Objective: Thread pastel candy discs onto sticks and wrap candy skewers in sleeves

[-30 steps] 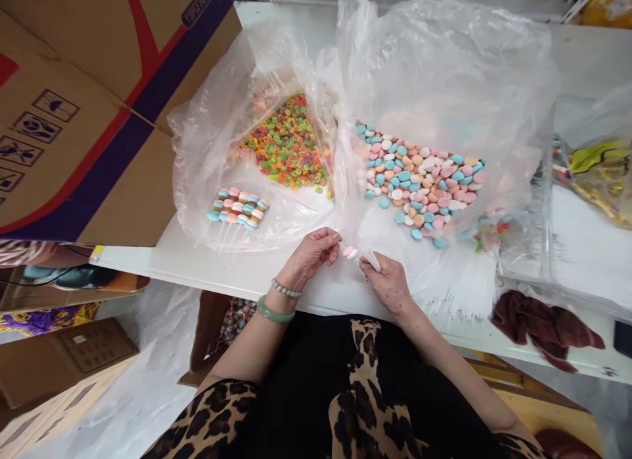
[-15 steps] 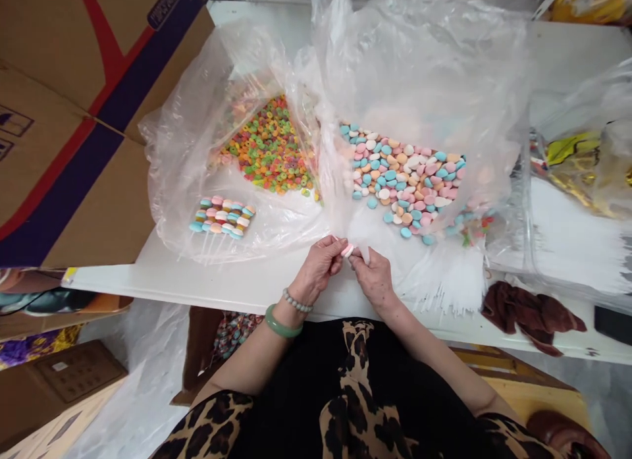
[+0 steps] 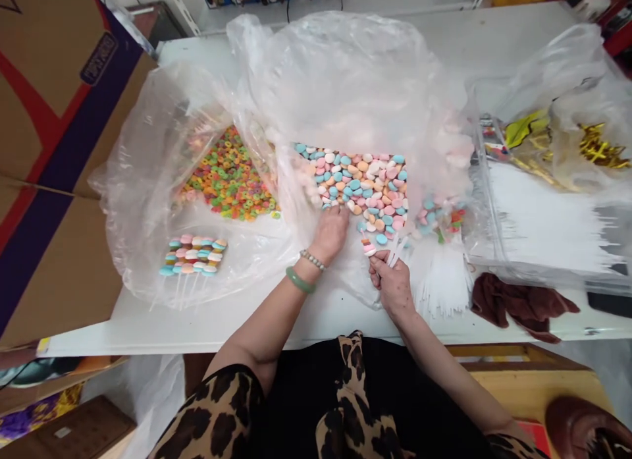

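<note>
My left hand (image 3: 332,234) reaches into the near edge of a pile of pastel blue, pink, orange and white oval candies (image 3: 363,182) in a clear plastic bag. Its fingers are bent together among the candies, and what they pinch is hidden. In my right hand (image 3: 392,284), closed, is a candy skewer (image 3: 368,247), upright, with pink and white candies and a reddish-orange piece on it. Several white sticks (image 3: 395,251) also stick out of that hand. Finished-looking candy skewers (image 3: 193,255) lie side by side on the left bag.
Small colourful ring candies (image 3: 230,176) fill the left plastic bag (image 3: 133,202). A large cardboard box (image 3: 59,235) stands at the left. Loose white sticks (image 3: 444,281), a brown cloth (image 3: 518,301) and a clear tray (image 3: 538,265) of white sticks are at the right of the white table (image 3: 148,330).
My left hand has let go of the skewer and moved up to the pastel candies. My right hand keeps the skewer, which now shows a reddish-orange piece above the pink and white ones. The view has shifted.
</note>
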Demonstrator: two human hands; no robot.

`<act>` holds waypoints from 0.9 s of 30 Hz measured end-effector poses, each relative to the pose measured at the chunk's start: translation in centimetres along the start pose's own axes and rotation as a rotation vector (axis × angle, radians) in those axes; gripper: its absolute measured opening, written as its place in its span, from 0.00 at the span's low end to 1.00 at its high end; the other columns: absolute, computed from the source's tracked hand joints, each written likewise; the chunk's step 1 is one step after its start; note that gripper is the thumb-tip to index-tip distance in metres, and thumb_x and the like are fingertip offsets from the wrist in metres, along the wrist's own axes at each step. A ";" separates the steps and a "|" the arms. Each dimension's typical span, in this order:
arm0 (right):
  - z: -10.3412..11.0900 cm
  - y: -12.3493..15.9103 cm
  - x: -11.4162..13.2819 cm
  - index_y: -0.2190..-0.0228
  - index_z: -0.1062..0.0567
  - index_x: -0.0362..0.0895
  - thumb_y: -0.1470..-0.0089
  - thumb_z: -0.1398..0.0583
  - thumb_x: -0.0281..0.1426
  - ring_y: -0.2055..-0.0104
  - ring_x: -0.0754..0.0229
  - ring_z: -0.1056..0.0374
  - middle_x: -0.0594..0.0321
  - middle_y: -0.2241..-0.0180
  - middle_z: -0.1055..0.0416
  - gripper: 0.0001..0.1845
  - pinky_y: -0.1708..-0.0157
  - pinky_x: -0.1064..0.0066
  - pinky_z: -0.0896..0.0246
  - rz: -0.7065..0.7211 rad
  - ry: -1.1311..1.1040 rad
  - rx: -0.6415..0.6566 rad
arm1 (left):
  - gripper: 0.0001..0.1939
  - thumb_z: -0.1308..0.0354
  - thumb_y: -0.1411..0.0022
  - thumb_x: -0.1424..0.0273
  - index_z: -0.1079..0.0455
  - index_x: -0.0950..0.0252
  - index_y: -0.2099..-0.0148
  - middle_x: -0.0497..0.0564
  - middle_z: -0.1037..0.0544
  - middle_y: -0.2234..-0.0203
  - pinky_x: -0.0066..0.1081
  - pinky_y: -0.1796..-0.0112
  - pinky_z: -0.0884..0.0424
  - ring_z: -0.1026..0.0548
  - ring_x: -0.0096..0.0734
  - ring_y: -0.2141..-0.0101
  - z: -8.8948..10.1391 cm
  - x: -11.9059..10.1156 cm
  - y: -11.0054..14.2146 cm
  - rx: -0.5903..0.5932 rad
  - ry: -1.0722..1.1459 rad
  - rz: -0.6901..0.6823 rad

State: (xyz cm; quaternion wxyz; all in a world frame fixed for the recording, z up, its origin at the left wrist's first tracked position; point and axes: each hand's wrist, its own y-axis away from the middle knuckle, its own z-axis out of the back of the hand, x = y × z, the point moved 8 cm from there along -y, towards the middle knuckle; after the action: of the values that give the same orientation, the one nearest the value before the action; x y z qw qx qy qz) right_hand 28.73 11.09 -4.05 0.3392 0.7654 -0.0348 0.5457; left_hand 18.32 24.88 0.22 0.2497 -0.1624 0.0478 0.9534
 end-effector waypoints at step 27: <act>1.5 -1.1 0.1 0.75 0.30 0.43 0.60 0.35 0.35 0.88 0.71 0.49 0.72 0.85 0.37 0.11 0.90 0.78 0.60 -0.039 -0.089 -0.045 | 0.16 0.56 0.33 0.74 0.32 0.67 0.49 0.60 0.26 0.56 0.38 0.57 0.36 0.30 0.43 0.56 -1.4 -2.9 -3.3 -0.041 -0.083 -0.144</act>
State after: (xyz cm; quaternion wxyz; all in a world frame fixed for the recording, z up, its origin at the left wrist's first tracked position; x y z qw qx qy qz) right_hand 30.39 11.11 -4.77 0.3651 0.7816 -0.0470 0.5035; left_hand 22.76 26.17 -0.15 0.3160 -0.1310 0.0060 0.9396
